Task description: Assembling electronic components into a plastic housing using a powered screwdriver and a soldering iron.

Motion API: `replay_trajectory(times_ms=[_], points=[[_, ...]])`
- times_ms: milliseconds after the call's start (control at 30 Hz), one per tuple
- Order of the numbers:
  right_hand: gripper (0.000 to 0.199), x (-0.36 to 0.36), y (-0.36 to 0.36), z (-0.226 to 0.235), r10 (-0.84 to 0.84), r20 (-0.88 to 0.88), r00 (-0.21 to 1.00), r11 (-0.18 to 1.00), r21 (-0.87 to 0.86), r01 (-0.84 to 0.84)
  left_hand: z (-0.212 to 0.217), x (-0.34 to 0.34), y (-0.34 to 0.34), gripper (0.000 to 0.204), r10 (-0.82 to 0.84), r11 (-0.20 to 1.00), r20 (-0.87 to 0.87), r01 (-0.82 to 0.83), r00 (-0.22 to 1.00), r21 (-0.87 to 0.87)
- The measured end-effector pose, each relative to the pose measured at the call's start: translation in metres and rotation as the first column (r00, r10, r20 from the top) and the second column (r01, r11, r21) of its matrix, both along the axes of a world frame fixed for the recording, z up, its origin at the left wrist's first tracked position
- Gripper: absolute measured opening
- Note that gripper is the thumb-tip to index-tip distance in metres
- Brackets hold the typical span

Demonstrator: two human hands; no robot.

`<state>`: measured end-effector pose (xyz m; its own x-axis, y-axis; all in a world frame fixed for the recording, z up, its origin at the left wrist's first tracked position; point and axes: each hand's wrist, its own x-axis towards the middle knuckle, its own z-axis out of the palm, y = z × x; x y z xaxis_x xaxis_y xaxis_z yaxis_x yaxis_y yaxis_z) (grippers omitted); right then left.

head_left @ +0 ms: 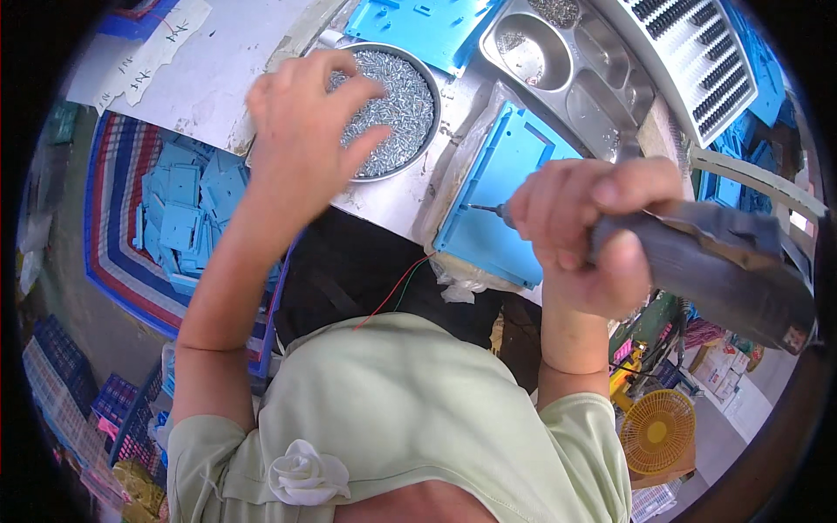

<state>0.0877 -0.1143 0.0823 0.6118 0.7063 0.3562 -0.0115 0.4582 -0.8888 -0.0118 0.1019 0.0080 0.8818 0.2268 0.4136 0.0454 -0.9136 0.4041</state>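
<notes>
My left hand [305,131] hovers at the left side of a round metal bowl [438,105] filled with small silvery screws [397,113]. Its fingers are bent but apart, with a gap between thumb and forefinger, and nothing shows between them. In my right hand [584,227] is a dark electric screwdriver [706,261], gripped near its front end. The thin bit points left, over a blue plastic panel [497,200]. Whether the tip touches the panel cannot be told. That panel rests on a plastic-wrapped pad [436,218] at the table's edge.
Another blue panel [410,26] lies behind the bowl. A steel compartment tray [602,105] and a white rack with rows of black parts [689,52] stand at the far right. A striped bag [113,209] holds blue pieces at left. Red and green wires [401,283] hang near my lap.
</notes>
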Motion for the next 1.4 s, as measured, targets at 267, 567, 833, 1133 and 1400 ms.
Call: replay_trajectory(times_ms=[267, 567, 833, 1133, 1400], points=[[0.032, -0.012, 0.010, -0.018, -0.046, 0.193, 0.980, 0.958, -0.271, 0.098, -0.025, 0.001, 0.011, 0.008, -0.043, 0.999, 0.013, 0.043, 0.999, 0.001], [0.026, 0.003, 0.008, -0.012, 0.090, -0.044, 0.995, 0.995, -0.042, -0.092, -0.039, 0.012, 0.021, 0.015, -0.043, 0.988, -0.021, 0.046, 0.999, 0.146], [0.031, -0.009, 0.006, -0.018, 0.010, 0.200, 0.980, 0.972, -0.234, 0.038, -0.027, 0.004, 0.017, 0.012, -0.165, 0.984, -0.119, 0.172, 0.979, 0.052], [0.030, 0.011, 0.004, -0.010, 0.157, 0.193, 0.968, 0.986, -0.087, -0.143, -0.023, 0.007, 0.012, 0.012, -0.249, 0.964, -0.123, 0.258, 0.961, 0.065], [0.033, 0.023, -0.006, 0.003, 0.146, 0.239, 0.960, 0.982, 0.085, -0.170, -0.027, 0.020, 0.019, 0.012, -0.167, 0.979, -0.026, 0.169, 0.986, 0.111]])
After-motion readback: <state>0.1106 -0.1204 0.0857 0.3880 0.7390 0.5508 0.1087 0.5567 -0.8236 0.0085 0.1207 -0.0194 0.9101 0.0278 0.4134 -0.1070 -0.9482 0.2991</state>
